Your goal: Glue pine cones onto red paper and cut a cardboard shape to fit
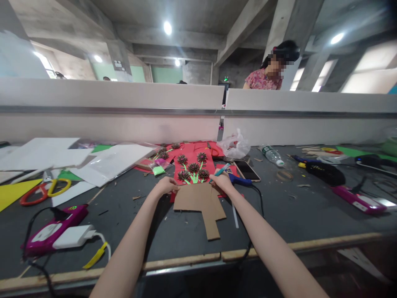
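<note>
Cardboard, flat and angular, narrow end pointing nearward, is being touched on the bench by a half-curled left hand, grip unclear, while a teal pen, tip leftward, is being pinched in the right hand.

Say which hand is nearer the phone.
Right: the right hand is just left of the phone; the left hand is farther left, by the cardboard.

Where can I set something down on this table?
Largest mostly bare patch: between the right forearm, phone and right power strip, with a few scraps. Smaller: between the left forearm and left power strip, lightly littered. Crowded: just beyond the cardboard, with pinecones and a plastic bag; far left, with scissors and white boards.
</note>
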`<action>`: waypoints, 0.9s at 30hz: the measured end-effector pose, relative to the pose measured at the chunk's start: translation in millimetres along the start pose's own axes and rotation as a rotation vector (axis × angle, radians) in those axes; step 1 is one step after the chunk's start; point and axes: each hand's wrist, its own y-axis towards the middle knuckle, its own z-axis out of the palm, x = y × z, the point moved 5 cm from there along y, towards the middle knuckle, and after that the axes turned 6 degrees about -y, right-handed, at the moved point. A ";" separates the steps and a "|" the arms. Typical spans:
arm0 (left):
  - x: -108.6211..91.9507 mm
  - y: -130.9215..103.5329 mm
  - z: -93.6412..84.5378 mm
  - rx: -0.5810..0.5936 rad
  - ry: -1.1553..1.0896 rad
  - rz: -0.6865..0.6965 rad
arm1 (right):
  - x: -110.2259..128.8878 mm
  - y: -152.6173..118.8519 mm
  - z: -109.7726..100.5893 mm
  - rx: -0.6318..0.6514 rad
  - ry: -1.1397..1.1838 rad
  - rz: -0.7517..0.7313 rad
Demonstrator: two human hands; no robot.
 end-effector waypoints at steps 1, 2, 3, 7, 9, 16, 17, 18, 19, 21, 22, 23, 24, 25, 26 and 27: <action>0.3 0.3 -0.1 0.001 0.003 0.002 | 0.4 -0.5 -0.6 -0.005 0.005 -0.002; 0.4 0.6 -0.3 0.000 0.007 0.006 | 0.9 -1.1 -1.1 -0.011 0.015 -0.007; 0.4 0.8 -0.5 -0.001 0.014 0.011 | 1.8 -1.7 -1.9 -0.022 0.032 -0.013; 0.9 1.1 -1.2 -0.010 0.038 0.014 | 7.5 -4.7 -6.4 -0.075 0.282 0.009; 0.8 1.0 -1.1 -0.007 0.046 0.018 | 15.3 -7.1 -7.0 -0.045 0.500 0.020; 2.2 2.5 -0.8 -0.008 0.036 0.002 | 59.9 -30.6 12.7 0.369 1.007 0.080; 2.3 2.5 -0.9 -0.009 0.037 -0.002 | 63.6 -35.2 18.3 0.413 1.018 0.100; 2.2 2.3 -1.1 -0.010 0.041 -0.003 | 66.2 -39.4 24.2 0.447 1.010 0.113; 1.7 1.9 -1.2 -0.008 0.048 -0.002 | 67.3 -42.7 29.5 0.454 0.983 0.116; 0.2 0.5 -1.2 -0.005 0.062 0.002 | 66.9 -47.5 39.3 0.447 0.910 0.105; -0.7 -0.3 -1.2 -0.004 0.067 0.005 | 65.3 -49.1 43.7 0.441 0.881 0.105; -1.5 -1.1 -1.2 -0.006 0.073 0.004 | 63.1 -50.2 47.5 0.433 0.857 0.110; -2.1 -1.8 -1.2 -0.008 0.077 0.004 | 60.5 -50.9 50.3 0.415 0.842 0.119; -2.4 -2.4 -1.2 -0.010 0.079 0.001 | 57.7 -51.2 52.0 0.389 0.831 0.126; -2.5 -2.8 -1.1 -0.012 0.080 -0.003 | 55.3 -51.3 52.7 0.357 0.822 0.128; -2.5 -3.1 -1.0 -0.012 0.079 -0.006 | 53.7 -51.4 52.6 0.325 0.815 0.120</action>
